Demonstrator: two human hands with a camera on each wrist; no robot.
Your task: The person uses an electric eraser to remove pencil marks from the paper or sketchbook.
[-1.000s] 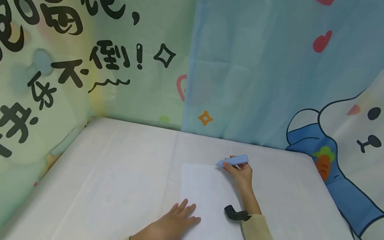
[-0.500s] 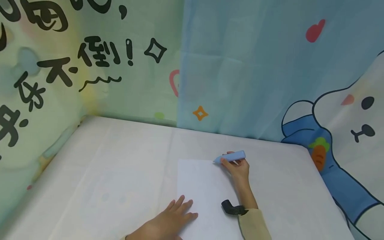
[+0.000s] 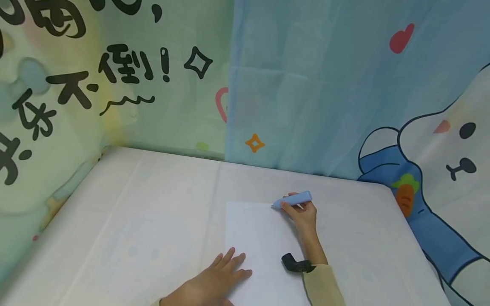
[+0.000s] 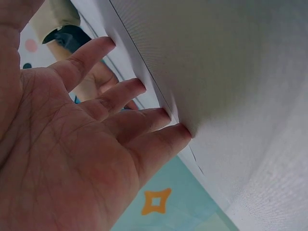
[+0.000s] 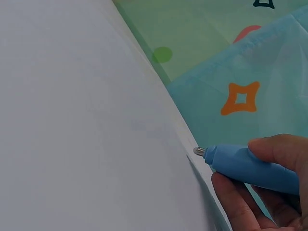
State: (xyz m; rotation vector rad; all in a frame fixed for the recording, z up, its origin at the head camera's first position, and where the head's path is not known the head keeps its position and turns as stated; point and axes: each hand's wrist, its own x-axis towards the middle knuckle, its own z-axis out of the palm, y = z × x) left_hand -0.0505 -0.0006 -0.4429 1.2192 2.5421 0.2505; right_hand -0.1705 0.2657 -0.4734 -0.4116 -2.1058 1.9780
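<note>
A light-blue electric eraser [image 3: 300, 198], thick like a fat pen, is pinched between the thumb and fingers of my right hand [image 3: 307, 219]. Its short metal nose with a rounded pale tip [image 5: 197, 151] points left, close over the top right corner of a white sheet of paper [image 3: 264, 242]. My left hand [image 3: 216, 276] lies with its fingers spread on the lower left part of that sheet. From the left wrist view, the fingertips [image 4: 185, 131] meet the white surface and the palm holds nothing.
White cloth covers the table [image 3: 160, 204], whose back edge meets a printed green and blue curtain [image 3: 306, 97]. A black strap [image 3: 296, 263] sits on my right wrist below a beige sleeve [image 3: 323, 284].
The head view has shifted slightly, so the whole scene sits a little further left and higher. Both hands, the electric eraser and the paper keep nearly the same places relative to each other.
</note>
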